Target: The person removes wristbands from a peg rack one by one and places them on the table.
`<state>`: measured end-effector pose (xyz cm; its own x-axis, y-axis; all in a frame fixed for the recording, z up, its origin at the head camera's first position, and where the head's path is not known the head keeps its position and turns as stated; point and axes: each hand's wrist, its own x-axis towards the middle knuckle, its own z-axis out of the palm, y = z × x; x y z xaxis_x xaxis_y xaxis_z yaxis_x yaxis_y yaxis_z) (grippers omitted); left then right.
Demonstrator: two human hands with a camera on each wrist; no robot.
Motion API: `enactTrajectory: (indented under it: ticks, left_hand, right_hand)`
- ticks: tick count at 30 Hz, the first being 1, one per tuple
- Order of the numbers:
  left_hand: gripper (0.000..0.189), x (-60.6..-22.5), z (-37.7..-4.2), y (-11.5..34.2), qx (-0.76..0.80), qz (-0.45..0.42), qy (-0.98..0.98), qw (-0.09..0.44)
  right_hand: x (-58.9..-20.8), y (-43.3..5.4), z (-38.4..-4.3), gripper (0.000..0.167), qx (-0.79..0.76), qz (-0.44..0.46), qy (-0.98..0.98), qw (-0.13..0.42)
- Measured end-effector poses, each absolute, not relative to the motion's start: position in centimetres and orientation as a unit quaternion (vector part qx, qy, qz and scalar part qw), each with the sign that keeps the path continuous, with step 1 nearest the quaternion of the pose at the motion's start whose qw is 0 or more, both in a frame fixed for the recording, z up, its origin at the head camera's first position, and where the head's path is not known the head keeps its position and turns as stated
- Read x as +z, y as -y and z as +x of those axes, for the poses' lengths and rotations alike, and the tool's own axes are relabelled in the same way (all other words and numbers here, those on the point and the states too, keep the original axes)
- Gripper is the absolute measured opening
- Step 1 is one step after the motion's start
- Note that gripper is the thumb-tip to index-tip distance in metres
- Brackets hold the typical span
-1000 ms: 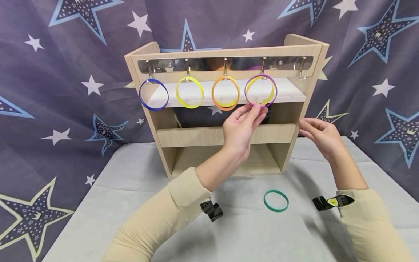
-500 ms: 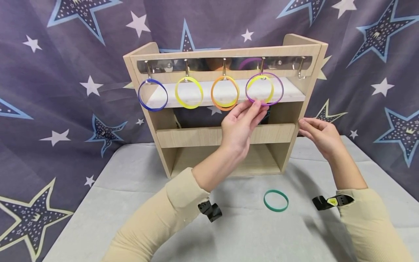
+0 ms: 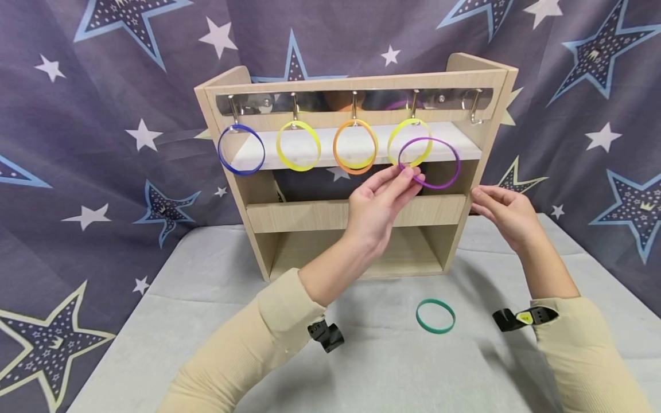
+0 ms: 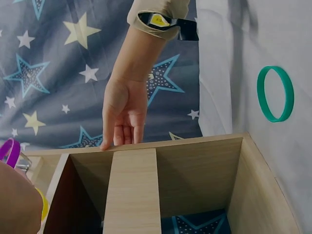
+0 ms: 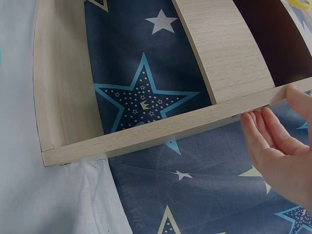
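Starry backdrop (image 3: 113, 115), purple ring (image 3: 438, 187) (left grip (image 3: 378, 203))

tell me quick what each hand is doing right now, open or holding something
Left hand: closed, pinching the purple ring.
Right hand: closed, holding the side edge of the wooden rack.

A thin, round purple wristband (image 3: 437, 187) tilts in the air, its near edge pinched in the fingertips of the left hand (image 3: 377, 201), its loop extending toward the right hand (image 3: 510, 217). The pale wood-grain hook shelf (image 3: 304, 217) stands upright behind the left hand; the right hand's thumb and fingers pinch its side panel (image 5: 146, 129).
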<state>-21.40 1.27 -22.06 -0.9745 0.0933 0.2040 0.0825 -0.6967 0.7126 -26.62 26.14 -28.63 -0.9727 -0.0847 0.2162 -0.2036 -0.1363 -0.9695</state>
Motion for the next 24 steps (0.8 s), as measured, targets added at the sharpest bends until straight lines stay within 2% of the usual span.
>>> enactTrajectory:
  ticks: [5,24]
  left_hand:
    - [0.018,-22.7,-21.5,-0.9,0.911,0.108,-0.398,0.015]
    - [0.032,-25.8,-21.5,0.3,0.892,0.060,-0.446,0.043]
  right_hand:
    - [-28.6,-26.1,-26.6,0.012,0.743,0.110,0.659,0.043]
    - [-28.6,-26.0,-26.7,0.007,0.733,0.099,0.672,0.046]
